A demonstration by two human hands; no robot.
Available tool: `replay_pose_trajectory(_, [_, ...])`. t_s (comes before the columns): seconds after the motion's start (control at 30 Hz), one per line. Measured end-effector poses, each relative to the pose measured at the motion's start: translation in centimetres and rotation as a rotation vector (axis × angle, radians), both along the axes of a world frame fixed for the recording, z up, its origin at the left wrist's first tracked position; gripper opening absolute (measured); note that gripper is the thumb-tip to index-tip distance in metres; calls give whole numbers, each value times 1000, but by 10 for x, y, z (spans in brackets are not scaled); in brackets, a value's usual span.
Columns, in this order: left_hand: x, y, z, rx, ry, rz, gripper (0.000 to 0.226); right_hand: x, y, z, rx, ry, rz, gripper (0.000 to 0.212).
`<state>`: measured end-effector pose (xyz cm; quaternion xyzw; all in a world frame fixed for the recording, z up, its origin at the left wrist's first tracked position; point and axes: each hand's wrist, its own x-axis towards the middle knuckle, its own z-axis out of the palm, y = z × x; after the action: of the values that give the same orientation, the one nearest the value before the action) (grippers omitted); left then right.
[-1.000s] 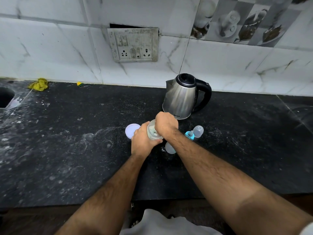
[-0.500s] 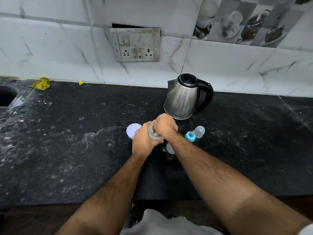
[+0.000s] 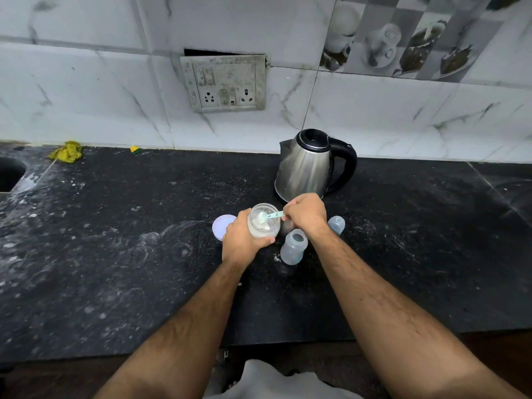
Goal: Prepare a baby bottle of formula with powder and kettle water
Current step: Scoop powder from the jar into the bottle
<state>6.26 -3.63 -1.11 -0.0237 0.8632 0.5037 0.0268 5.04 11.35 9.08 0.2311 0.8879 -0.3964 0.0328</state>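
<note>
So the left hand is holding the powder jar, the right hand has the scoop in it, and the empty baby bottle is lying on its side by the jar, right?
Not quite: the head view shows the baby bottle standing upright with its mouth open, not lying down. The rest holds: the left hand holds the powder jar and the right hand has the scoop in it.

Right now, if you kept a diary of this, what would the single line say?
step: scooping powder | left hand: holds powder jar | right hand: holds scoop in jar | baby bottle: open, upright beside jar | kettle: behind, untouched
</note>
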Motion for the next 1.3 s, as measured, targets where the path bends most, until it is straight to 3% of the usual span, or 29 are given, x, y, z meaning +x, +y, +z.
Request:
replay_pose_trajectory(0.13, [0,-1,4,5,-3,-4,83,4,4,-3,-60,45,-19,23])
replay_pose_trajectory(0.27, [0,-1,7,13,-13,-6,79,11,2,-6,56,100,92,30])
replay_pose_trajectory(0.4, [1,-2,8,15,-28,1,82,17,-1,-9,211,207,259,23])
replay_pose_trajectory(0.6, [1,-2,9,6,-21,2,82,19,0,-17,206,234,242,20])
replay_pose_trajectory(1.07, [-3,-3,8,39,-35,5,82,16,15,-20,-240,224,-25,26])
replay_pose_trajectory(1.3, [-6,-5,-1,88,-33,-42,80,30,29,-9,-406,263,-68,13])
